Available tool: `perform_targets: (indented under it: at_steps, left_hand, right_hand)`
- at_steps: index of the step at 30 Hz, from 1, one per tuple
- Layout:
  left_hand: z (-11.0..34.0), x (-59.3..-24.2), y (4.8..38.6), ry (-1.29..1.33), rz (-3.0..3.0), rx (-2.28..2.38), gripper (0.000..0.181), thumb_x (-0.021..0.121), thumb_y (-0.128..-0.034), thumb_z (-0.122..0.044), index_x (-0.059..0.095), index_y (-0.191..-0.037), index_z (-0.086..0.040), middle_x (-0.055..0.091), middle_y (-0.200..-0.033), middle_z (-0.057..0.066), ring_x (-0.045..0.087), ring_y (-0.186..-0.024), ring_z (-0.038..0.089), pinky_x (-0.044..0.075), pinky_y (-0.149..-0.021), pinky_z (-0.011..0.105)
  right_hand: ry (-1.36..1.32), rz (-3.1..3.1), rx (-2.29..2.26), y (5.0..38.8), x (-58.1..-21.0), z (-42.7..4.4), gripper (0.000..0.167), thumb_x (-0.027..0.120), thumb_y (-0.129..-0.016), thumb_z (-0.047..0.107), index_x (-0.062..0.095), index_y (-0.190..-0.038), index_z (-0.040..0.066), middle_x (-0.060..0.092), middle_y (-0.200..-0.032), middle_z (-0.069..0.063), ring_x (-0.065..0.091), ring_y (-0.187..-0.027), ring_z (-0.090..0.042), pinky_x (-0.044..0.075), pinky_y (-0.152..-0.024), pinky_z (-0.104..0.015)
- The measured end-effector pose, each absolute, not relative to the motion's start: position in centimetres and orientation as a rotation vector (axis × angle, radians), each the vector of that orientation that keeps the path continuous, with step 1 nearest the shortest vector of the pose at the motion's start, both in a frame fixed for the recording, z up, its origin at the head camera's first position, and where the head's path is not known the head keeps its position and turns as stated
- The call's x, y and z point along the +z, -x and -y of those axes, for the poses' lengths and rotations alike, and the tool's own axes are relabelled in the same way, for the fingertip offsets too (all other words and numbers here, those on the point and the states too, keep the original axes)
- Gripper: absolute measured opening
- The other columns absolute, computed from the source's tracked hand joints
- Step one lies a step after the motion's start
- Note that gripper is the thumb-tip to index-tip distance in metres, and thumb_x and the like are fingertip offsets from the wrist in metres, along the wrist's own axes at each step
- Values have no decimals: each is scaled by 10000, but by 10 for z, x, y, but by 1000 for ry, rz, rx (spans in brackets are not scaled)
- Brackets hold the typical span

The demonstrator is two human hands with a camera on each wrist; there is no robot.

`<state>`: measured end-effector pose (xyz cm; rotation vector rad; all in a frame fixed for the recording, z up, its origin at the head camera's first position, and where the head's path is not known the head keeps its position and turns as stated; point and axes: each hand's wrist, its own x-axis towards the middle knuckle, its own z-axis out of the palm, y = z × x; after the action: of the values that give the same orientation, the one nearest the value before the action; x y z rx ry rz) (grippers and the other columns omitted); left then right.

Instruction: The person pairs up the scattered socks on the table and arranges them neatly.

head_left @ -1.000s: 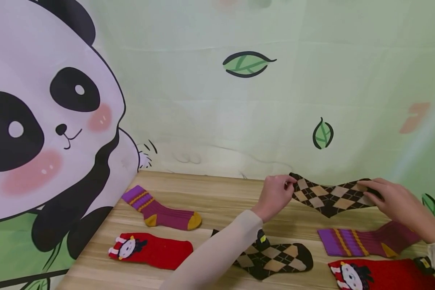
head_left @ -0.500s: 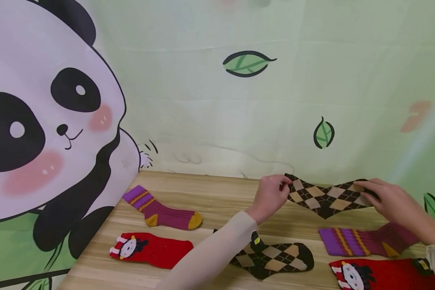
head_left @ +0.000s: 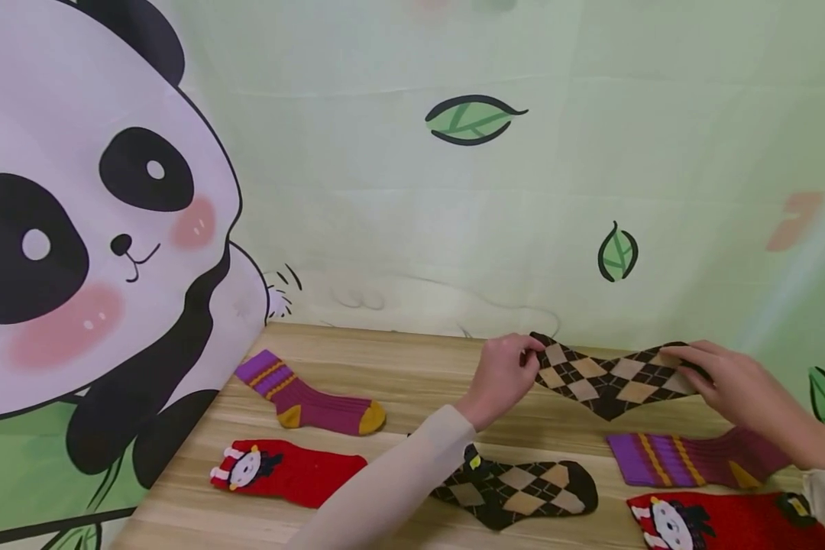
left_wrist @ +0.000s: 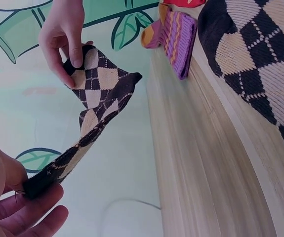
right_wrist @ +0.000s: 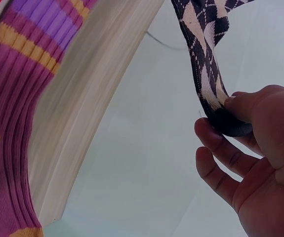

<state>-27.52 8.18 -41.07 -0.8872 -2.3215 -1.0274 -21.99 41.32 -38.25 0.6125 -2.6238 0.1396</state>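
Both hands stretch an argyle sock (head_left: 608,382) in black, tan and grey above the back of the table. My left hand (head_left: 502,378) pinches its black cuff end between thumb and fingers, as the left wrist view shows too. At the other end, my right hand (head_left: 742,386) pinches the dark toe (right_wrist: 228,123), its lower fingers loosely bent in the right wrist view. The sock's heel points down between them. Below, a matching argyle sock (head_left: 522,493) lies flat, partly covered by my left sleeve (head_left: 399,473).
On the wooden table (head_left: 412,359) at left lie a purple-and-mustard sock (head_left: 316,401) and a red sock (head_left: 309,473) with a white animal face. Similar ones lie at right, a purple sock (head_left: 667,458) and a red sock (head_left: 736,519). A panda-print cloth (head_left: 357,191) hangs behind.
Both hands have shifted slightly left with the stretched argyle sock, dipping a little. Their grip stays the same, and the socks on the table lie as before.
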Motion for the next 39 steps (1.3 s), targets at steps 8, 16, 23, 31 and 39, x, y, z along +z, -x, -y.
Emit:
perform_targets:
  at_steps: [8, 16, 23, 31, 39]
  left_hand:
    - [-71, -411, 271, 885, 2321, -973, 220, 640, -896, 52, 784, -1034, -40, 760, -966, 56, 492, -617, -2, 411, -605, 71]
    - [-58, -412, 269, 913, 2297, -932, 207, 648, -891, 54, 787, -1006, -46, 743, -939, 38, 528, -664, -2, 431, -628, 71]
    - [-48, -415, 267, 937, 2276, -952, 203, 645, -882, 71, 781, -992, -31, 742, -951, 54, 517, -639, 2, 430, -606, 79]
    - [-35, -415, 260, 930, 2314, -963, 201, 638, -900, 66, 777, -1014, -25, 727, -939, 55, 458, -571, -11, 400, -541, 94]
    - [-22, -416, 255, 920, 2323, -959, 209, 640, -900, 61, 776, -1024, -37, 723, -944, 31, 494, -623, -17, 431, -570, 89]
  right_hand:
    - [-711, 2566, 151, 220, -385, -412, 395, 759, -841, -75, 710, -1216, 39, 695, -1056, -111, 681, -828, -287, 532, -614, -422]
    - [-725, 2560, 118, 220, -386, -403, 396, 781, -828, -50, 737, -1196, 90, 695, -1021, -92, 565, -658, -121, 418, -527, -285]
    - [-768, 2534, 141, 218, -389, -393, 394, 805, -806, -45, 745, -1174, 85, 698, -1024, -95, 635, -700, -178, 490, -548, -327]
    - [-850, 2484, 212, 217, -393, -384, 427, 805, -767, -108, 736, -1166, 27, 712, -1068, -123, 707, -865, -323, 578, -675, -464]
    - [-910, 2413, 231, 219, -401, -376, 492, 826, -703, -144, 733, -1159, 15, 709, -1065, -143, 711, -890, -356, 592, -691, -478]
